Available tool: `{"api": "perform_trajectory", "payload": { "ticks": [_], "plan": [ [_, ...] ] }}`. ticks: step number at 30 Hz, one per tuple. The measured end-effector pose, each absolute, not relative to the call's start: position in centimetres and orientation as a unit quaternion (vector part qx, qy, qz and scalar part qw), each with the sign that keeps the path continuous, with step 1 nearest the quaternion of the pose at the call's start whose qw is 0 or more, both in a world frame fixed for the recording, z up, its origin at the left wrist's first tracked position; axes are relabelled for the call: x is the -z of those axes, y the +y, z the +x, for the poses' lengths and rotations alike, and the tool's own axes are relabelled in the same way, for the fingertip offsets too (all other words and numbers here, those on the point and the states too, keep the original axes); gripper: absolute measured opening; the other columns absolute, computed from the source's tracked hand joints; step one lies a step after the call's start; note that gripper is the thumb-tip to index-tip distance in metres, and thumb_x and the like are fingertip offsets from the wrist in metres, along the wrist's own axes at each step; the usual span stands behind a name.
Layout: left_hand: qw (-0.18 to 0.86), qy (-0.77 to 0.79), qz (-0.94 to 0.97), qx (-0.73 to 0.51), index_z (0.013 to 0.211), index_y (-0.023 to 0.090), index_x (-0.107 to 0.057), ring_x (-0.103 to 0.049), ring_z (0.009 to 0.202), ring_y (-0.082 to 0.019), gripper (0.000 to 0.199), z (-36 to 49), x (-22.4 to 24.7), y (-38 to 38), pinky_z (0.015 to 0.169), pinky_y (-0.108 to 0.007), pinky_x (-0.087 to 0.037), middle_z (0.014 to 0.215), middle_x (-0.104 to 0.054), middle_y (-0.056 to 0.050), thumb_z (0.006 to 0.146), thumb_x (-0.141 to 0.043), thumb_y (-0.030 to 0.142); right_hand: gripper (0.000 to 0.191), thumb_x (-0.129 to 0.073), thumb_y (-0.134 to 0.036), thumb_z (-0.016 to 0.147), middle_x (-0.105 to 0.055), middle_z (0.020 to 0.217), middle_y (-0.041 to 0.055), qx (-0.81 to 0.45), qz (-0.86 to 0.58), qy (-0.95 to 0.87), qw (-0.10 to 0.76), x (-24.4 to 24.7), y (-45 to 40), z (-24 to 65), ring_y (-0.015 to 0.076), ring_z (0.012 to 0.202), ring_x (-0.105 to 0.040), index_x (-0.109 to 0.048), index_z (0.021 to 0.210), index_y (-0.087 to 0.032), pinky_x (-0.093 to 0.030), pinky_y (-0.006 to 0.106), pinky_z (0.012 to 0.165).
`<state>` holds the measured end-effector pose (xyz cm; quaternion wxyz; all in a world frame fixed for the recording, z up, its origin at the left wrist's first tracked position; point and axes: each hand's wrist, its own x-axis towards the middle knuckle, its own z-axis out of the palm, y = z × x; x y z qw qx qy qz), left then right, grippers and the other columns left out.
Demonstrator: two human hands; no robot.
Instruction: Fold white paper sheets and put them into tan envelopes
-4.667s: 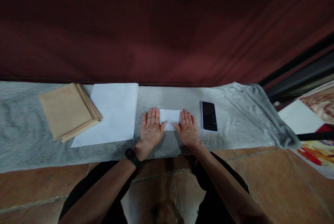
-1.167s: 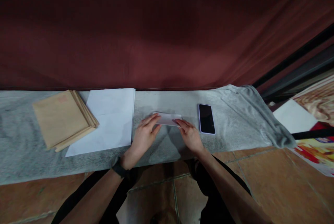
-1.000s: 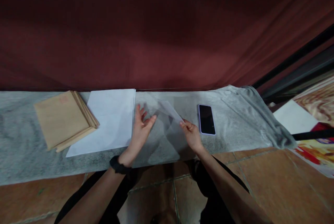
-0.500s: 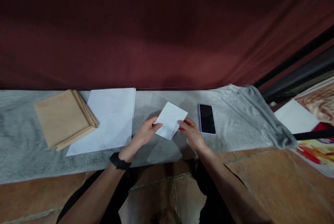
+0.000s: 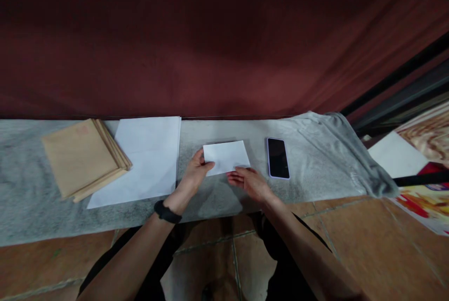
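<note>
A small folded sheet of white paper [image 5: 226, 156] is held between both hands above the grey cloth [image 5: 217, 205]. My left hand [image 5: 195, 170] grips its left edge, thumb on top and fingers beneath. My right hand [image 5: 248, 182] pinches the lower right edge, with the thumb over the paper and the fingers under it. To the left lies a stack of large white sheets [image 5: 150, 151]. A phone [image 5: 278, 158] with a dark screen and a light purple case rests to the right of my right hand.
Several brown envelopes [image 5: 80, 156] lie piled over the left part of the white stack. A dark red cloth [image 5: 210, 72] rises behind the bench. Black bars [image 5: 421, 179] and printed boards [image 5: 428, 207] stand at the right. The floor is tiled [image 5: 351, 235].
The folded paper has turned in my hands, from slanted to lying nearly level sideways. My right hand has moved left and lower, to its bottom edge.
</note>
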<state>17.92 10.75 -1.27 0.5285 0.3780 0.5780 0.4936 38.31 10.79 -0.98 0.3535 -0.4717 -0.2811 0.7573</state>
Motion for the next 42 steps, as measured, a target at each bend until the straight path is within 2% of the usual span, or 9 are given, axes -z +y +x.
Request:
{"api": "perform_trajectory", "payload": {
  "ticks": [4,7,12,16,20,27,30,34,42],
  "plan": [
    [0.438,0.625,0.449,-0.464,0.147,0.019,-0.048,-0.074,0.086,-0.023,0.073,17.9,2.1,10.8,0.079,-0.037,-0.060,0.099,-0.077,-0.003,0.075,-0.065,0.018,0.033,-0.061,-0.048,0.090,-0.081,0.094,0.0143,-0.807,-0.436,-0.325,0.230,0.2,10.4,39.2,0.0209,0.077,-0.076,-0.069,0.087,-0.016,-0.063,0.038,0.079],
    [0.365,0.653,0.494,-0.444,0.155,0.018,-0.039,-0.074,0.092,-0.024,0.081,17.8,2.6,10.7,0.085,-0.040,-0.061,0.106,-0.077,-0.006,0.078,-0.064,0.015,0.032,-0.062,-0.047,0.089,-0.081,0.099,0.0126,-0.778,-0.424,-0.387,0.255,-0.2,10.1,39.3,0.0210,0.079,-0.076,-0.070,0.092,-0.016,-0.062,0.037,0.079],
    [0.229,0.687,0.573,-0.383,0.150,0.020,-0.048,-0.071,0.107,-0.027,0.068,17.9,2.3,10.5,0.099,-0.044,-0.058,0.127,-0.070,-0.011,0.084,-0.062,0.014,0.037,-0.048,-0.046,0.101,-0.078,0.116,0.0103,-0.486,-0.470,-0.660,0.328,0.0,9.8,38.5,0.0241,0.108,-0.073,-0.073,0.111,-0.020,-0.057,0.041,0.101],
    [0.176,0.682,0.613,-0.358,0.142,0.022,-0.057,-0.068,0.113,-0.028,0.059,18.1,2.2,10.2,0.104,-0.046,-0.056,0.130,-0.065,-0.011,0.084,-0.060,0.011,0.051,-0.040,-0.038,0.107,-0.051,0.159,0.0155,-0.235,-0.454,-0.828,0.232,1.1,9.0,38.0,0.0259,0.149,-0.045,-0.053,0.150,-0.013,-0.034,0.047,0.126],
    [0.143,0.680,0.628,-0.350,0.142,0.023,-0.057,-0.064,0.124,-0.028,0.058,18.3,2.3,9.8,0.110,-0.047,-0.054,0.144,-0.055,-0.012,0.086,-0.058,0.009,0.060,-0.044,-0.042,0.108,-0.039,0.166,0.0177,-0.132,-0.472,-0.858,0.156,2.8,8.4,37.6,0.0285,0.156,-0.034,-0.043,0.157,-0.007,-0.026,0.049,0.129],
    [0.139,0.682,0.655,-0.294,0.139,0.016,-0.060,-0.063,0.127,-0.033,0.048,18.5,1.5,9.5,0.108,-0.051,-0.055,0.152,-0.049,-0.018,0.092,-0.050,0.011,0.063,-0.044,-0.045,0.108,-0.035,0.167,0.0175,-0.097,-0.504,-0.843,0.158,3.7,8.3,37.1,0.0297,0.157,-0.032,-0.039,0.160,-0.010,-0.025,0.051,0.129],
    [0.089,0.683,0.673,-0.268,0.142,0.017,-0.058,-0.053,0.139,-0.037,0.046,19.0,1.3,9.1,0.114,-0.057,-0.046,0.156,-0.049,-0.018,0.098,-0.047,0.018,0.065,-0.045,-0.044,0.107,-0.034,0.168,0.0174,-0.097,-0.515,-0.837,0.159,3.7,8.3,37.1,0.0299,0.157,-0.032,-0.036,0.161,-0.009,-0.025,0.051,0.129],
    [0.074,0.640,0.729,-0.231,0.156,0.014,-0.041,-0.029,0.157,-0.034,0.055,20.7,1.7,7.9,0.126,-0.058,-0.029,0.166,-0.039,-0.017,0.106,-0.039,0.034,0.060,-0.038,-0.034,0.108,-0.032,0.169,0.0136,-0.094,-0.507,-0.841,0.163,3.7,8.2,37.1,0.0260,0.158,-0.029,-0.032,0.163,-0.012,-0.022,0.050,0.130],
    [0.083,0.599,0.776,-0.176,0.161,0.005,-0.031,-0.025,0.159,-0.031,0.074,21.6,3.2,5.7,0.129,-0.053,-0.025,0.167,-0.034,-0.023,0.105,-0.038,0.053,0.059,-0.039,-0.030,0.107,-0.031,0.170,0.0149,-0.085,-0.483,-0.858,0.153,4.2,7.8,37.1,0.0268,0.159,-0.026,-0.032,0.163,-0.009,-0.017,0.052,0.131]
  ]
}}
